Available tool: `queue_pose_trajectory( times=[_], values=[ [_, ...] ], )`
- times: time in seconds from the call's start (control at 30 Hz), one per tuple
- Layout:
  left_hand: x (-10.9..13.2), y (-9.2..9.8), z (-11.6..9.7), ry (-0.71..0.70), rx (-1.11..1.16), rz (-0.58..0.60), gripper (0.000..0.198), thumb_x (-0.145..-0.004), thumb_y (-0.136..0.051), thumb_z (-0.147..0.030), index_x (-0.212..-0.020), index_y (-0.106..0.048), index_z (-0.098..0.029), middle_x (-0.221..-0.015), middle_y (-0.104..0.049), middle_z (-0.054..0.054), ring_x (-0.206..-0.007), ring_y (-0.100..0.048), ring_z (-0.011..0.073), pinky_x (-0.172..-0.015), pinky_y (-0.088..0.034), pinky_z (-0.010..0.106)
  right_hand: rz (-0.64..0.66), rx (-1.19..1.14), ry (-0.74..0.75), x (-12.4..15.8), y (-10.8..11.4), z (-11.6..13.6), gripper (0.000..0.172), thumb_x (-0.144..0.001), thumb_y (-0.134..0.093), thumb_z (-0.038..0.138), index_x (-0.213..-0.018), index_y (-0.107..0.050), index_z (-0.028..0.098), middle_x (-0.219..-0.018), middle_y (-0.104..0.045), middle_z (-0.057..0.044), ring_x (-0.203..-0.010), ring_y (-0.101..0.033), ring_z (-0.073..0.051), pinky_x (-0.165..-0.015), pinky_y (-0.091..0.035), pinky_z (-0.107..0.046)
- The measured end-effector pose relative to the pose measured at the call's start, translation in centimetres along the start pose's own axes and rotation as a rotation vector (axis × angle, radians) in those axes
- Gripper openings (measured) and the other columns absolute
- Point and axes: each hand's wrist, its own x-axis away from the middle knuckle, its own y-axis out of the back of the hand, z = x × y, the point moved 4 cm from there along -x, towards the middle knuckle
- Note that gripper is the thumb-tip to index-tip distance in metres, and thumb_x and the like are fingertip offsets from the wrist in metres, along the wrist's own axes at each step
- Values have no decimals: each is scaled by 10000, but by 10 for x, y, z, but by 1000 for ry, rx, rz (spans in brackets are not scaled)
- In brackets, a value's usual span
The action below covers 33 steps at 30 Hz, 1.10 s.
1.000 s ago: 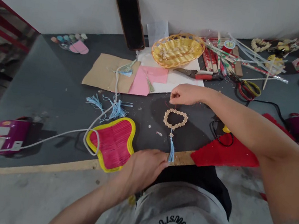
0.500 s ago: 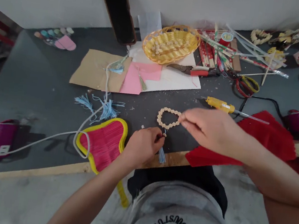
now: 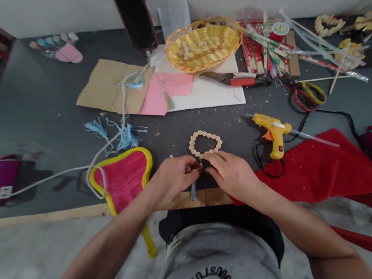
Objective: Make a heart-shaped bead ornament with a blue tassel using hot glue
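A ring of small beige beads (image 3: 192, 144) lies on the dark table near its front edge. From its lower side hangs a light blue tassel (image 3: 193, 191). My left hand (image 3: 176, 175) pinches the small joint between ring and tassel. Just right of it, my right hand (image 3: 236, 175) is closed at the ring's lower edge, fingertips near the same joint; exactly what they grip is too small to tell. Left of my hands lies a pink fan-like piece with yellow trim (image 3: 124, 178).
Blue tassels (image 3: 126, 137) and a white cable lie at left. Behind are a yellow basket (image 3: 202, 51), a phone (image 3: 131, 5), pliers (image 3: 244, 79) and scissors (image 3: 307, 98). On the right, a yellow glue gun (image 3: 274, 129) stands by red cloth (image 3: 323, 178).
My right hand has moved from the ring's right side down to its lower edge, beside my left hand. The whole view has shifted slightly, and the glue gun's handle now shows.
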Motion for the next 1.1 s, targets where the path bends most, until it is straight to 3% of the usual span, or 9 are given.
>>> queue_pose_trajectory(
  times=[0.2,0.33,0.47,0.57,0.77,1.1],
  values=[
    [13,-6,-8,-57,-7,86,258,-863,-542,-377,-945,-713,-203,-650,-674,-17,-590,-592,149,-554,-343,248,-21,58,-13,1,-2,-2,240,-960,-421,112,-1058,-637,144,-1003,-673,-100,-889,-644,-188,-762,-469,-283],
    [27,-8,-5,-106,-9,175,271,-900,-490,-344,-879,-731,-222,-756,-726,-3,-646,-612,144,-575,-339,244,-12,131,-64,12,0,4,229,-989,-465,285,-954,-645,149,-918,-675,-82,-834,-646,-198,-680,-431,-285],
    [36,-9,-2,-129,-34,291,267,-882,-514,-323,-743,-717,-221,-674,-693,-11,-605,-581,138,-556,-321,244,7,260,-107,20,-6,13,341,-942,-528,484,-872,-640,170,-822,-672,-62,-723,-632,-203,-548,-328,-296],
    [34,-2,3,-123,-78,165,235,-887,-511,-281,-785,-715,-227,-741,-710,2,-663,-612,156,-595,-359,256,11,324,-126,22,-12,19,323,-926,-543,480,-839,-633,182,-792,-675,-64,-689,-619,-198,-520,-284,-308],
    [24,5,11,-124,-182,-124,162,-915,-519,-263,-964,-665,-214,-917,-711,35,-835,-653,198,-719,-427,292,85,323,-47,28,-20,33,137,-926,-534,293,-885,-636,212,-792,-678,-49,-712,-626,-200,-549,-338,-316],
    [17,-2,9,-165,-189,-134,159,-892,-606,-272,-1034,-642,-210,-881,-679,25,-823,-644,195,-728,-446,295,107,287,-12,39,-18,39,125,-907,-589,307,-903,-659,203,-806,-678,-43,-722,-640,-214,-561,-403,-322]
  ],
)
